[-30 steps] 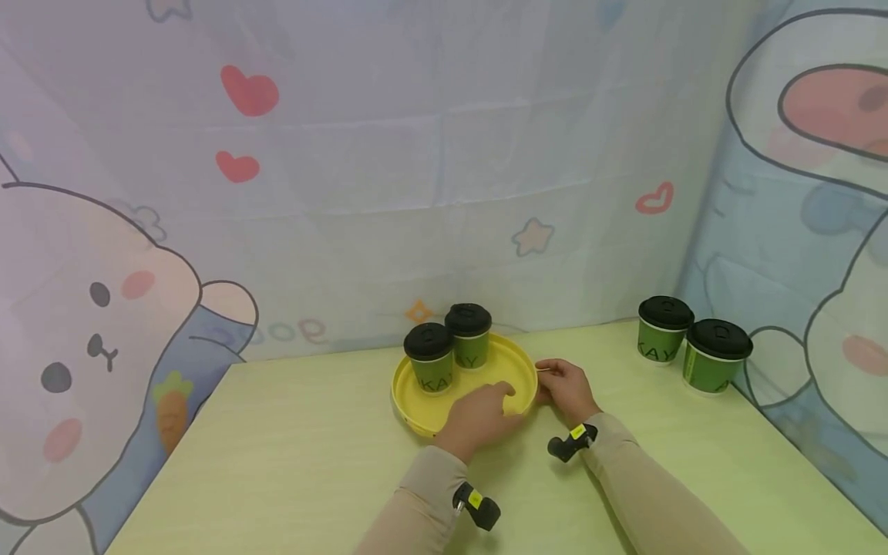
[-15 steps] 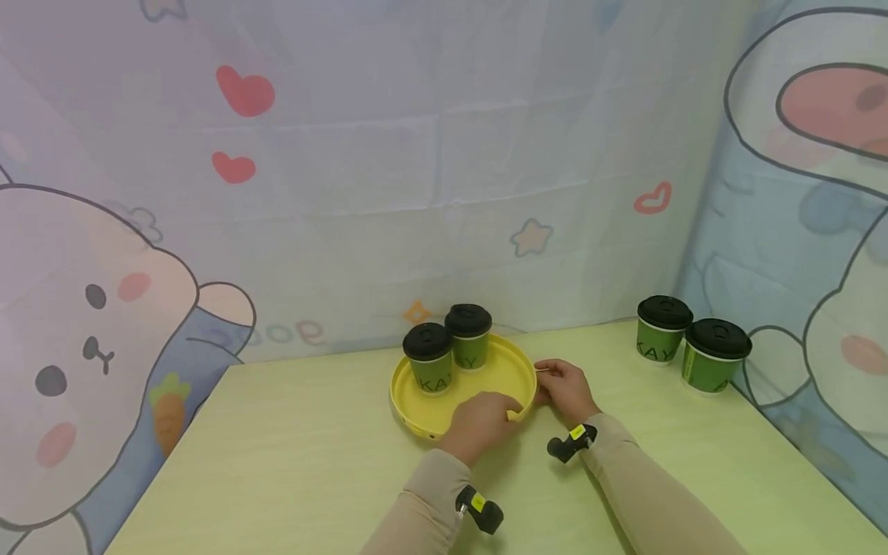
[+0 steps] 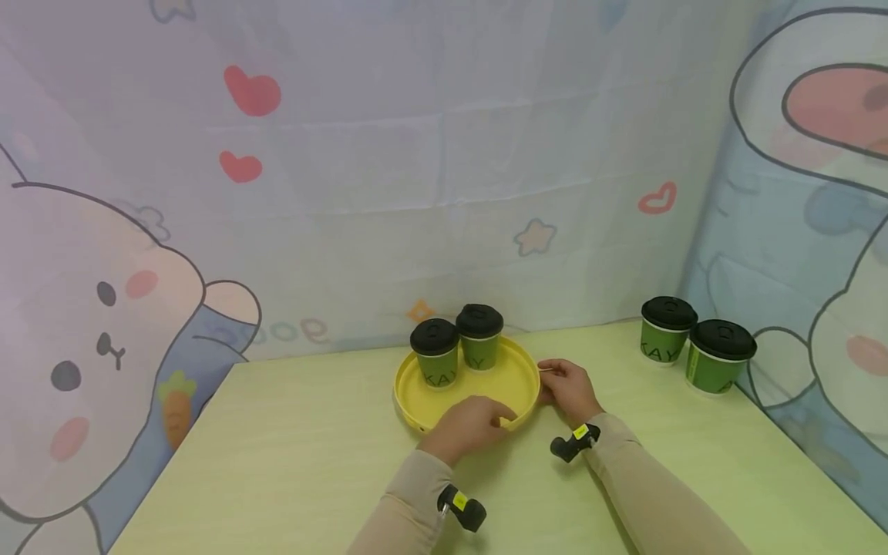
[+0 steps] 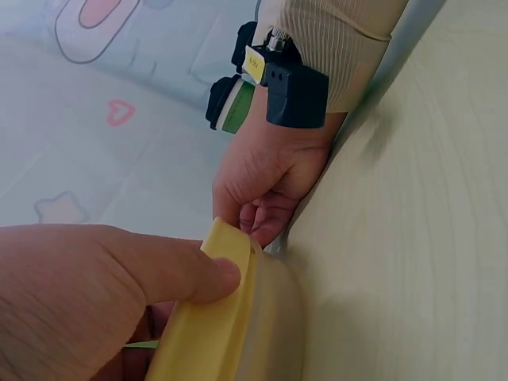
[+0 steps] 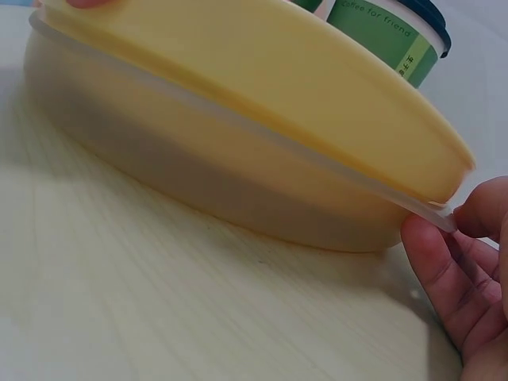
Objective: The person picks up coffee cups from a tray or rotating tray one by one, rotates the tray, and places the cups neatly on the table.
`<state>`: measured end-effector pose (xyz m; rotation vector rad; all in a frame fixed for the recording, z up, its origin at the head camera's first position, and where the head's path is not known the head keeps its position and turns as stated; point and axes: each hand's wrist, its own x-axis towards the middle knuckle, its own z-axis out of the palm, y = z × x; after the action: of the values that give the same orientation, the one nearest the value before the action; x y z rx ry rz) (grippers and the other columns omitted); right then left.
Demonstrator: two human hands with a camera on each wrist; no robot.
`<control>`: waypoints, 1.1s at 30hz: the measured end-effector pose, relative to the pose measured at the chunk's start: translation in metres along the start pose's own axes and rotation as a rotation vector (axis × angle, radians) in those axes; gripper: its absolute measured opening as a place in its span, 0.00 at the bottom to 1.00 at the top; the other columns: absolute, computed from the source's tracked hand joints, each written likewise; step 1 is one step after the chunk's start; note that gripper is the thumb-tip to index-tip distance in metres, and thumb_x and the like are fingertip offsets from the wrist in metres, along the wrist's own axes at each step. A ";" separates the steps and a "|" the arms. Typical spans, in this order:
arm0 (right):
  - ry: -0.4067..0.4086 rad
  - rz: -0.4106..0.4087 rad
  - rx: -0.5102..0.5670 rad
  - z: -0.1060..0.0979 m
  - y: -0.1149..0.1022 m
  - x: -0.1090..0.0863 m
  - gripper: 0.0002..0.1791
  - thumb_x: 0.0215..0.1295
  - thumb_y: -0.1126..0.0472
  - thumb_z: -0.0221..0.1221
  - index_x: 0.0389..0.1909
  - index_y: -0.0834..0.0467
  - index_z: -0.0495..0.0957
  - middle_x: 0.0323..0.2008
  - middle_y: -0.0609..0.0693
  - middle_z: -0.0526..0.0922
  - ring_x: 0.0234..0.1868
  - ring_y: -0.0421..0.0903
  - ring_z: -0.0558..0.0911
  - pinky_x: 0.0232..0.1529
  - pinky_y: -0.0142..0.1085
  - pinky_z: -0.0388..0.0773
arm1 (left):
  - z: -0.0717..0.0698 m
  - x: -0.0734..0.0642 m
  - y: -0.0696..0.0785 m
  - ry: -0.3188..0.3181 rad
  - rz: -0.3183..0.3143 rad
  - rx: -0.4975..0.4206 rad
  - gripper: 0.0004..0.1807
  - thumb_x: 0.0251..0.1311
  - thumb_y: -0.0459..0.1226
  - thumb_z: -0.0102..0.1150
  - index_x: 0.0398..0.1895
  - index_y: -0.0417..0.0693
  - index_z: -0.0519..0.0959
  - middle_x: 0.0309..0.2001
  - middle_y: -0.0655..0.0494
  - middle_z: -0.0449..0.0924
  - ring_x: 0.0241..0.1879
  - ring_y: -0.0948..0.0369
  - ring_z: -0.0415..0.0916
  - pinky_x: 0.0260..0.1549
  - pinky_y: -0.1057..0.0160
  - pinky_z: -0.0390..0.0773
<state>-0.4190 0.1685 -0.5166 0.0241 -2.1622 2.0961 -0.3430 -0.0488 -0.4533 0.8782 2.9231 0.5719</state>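
Observation:
A round yellow tray (image 3: 512,379) sits on a translucent base (image 5: 198,171), seen in the right wrist view. Two green paper coffee cups with black lids, a front one (image 3: 438,370) and a back one (image 3: 480,351), stand on its left and back part. My left hand (image 3: 470,425) grips the front edge of the yellow tray, thumb (image 4: 208,274) over the outside of its wall. At the right side my right hand (image 3: 570,393) pinches the rim of the translucent base between thumb and fingers. The yellow wall rises above that rim.
Two more green coffee cups with black lids, one behind (image 3: 663,339) and one nearer (image 3: 716,362), stand at the table's right edge. A printed cloth backdrop (image 3: 347,254) closes off the back and sides of the pale table (image 3: 291,447).
The yellow tray has turned slightly clockwise, its cups shifting to the right. My left hand has moved left along the front edge and holds on. The right hand stays at the rim.

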 end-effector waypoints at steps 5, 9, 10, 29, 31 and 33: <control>0.003 -0.001 -0.026 -0.001 0.001 0.002 0.17 0.70 0.65 0.59 0.56 0.69 0.77 0.43 0.60 0.85 0.30 0.42 0.84 0.32 0.32 0.83 | -0.005 -0.008 -0.005 -0.031 -0.003 -0.071 0.15 0.62 0.38 0.67 0.53 0.55 0.87 0.35 0.64 0.83 0.32 0.69 0.73 0.36 0.69 0.76; 0.008 -0.001 -0.039 -0.002 0.003 0.002 0.17 0.70 0.65 0.60 0.56 0.69 0.77 0.42 0.59 0.85 0.31 0.42 0.84 0.33 0.32 0.83 | -0.005 -0.012 -0.010 -0.040 -0.007 -0.100 0.16 0.61 0.38 0.67 0.52 0.55 0.87 0.36 0.64 0.83 0.33 0.69 0.74 0.37 0.68 0.76; 0.009 0.003 -0.038 -0.002 0.003 0.002 0.17 0.70 0.65 0.60 0.56 0.69 0.78 0.42 0.58 0.85 0.31 0.42 0.84 0.33 0.32 0.83 | -0.006 -0.013 -0.012 -0.042 -0.008 -0.102 0.15 0.61 0.38 0.67 0.52 0.55 0.87 0.37 0.64 0.84 0.34 0.70 0.75 0.38 0.68 0.77; -0.004 0.014 0.018 -0.001 0.001 0.002 0.19 0.70 0.64 0.60 0.58 0.70 0.76 0.42 0.57 0.85 0.30 0.43 0.84 0.32 0.33 0.83 | -0.023 -0.031 -0.032 -0.026 0.020 -0.118 0.13 0.63 0.41 0.65 0.50 0.56 0.88 0.37 0.65 0.83 0.33 0.68 0.75 0.37 0.66 0.77; -0.004 0.011 0.016 -0.001 0.001 0.002 0.19 0.70 0.64 0.60 0.58 0.70 0.76 0.42 0.58 0.84 0.30 0.43 0.84 0.32 0.33 0.83 | -0.031 -0.034 -0.037 0.068 -0.003 -0.132 0.13 0.64 0.43 0.62 0.50 0.55 0.87 0.35 0.64 0.82 0.32 0.66 0.75 0.34 0.64 0.76; -0.004 0.008 0.015 0.000 0.001 0.002 0.19 0.70 0.64 0.60 0.57 0.70 0.76 0.43 0.58 0.84 0.30 0.43 0.84 0.32 0.33 0.83 | -0.041 -0.037 -0.046 0.219 -0.040 -0.123 0.13 0.65 0.44 0.60 0.49 0.53 0.87 0.35 0.62 0.82 0.32 0.64 0.75 0.34 0.61 0.77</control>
<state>-0.4211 0.1685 -0.5172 0.0207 -2.1522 2.1185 -0.3415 -0.1181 -0.4338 0.7877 3.0460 0.8882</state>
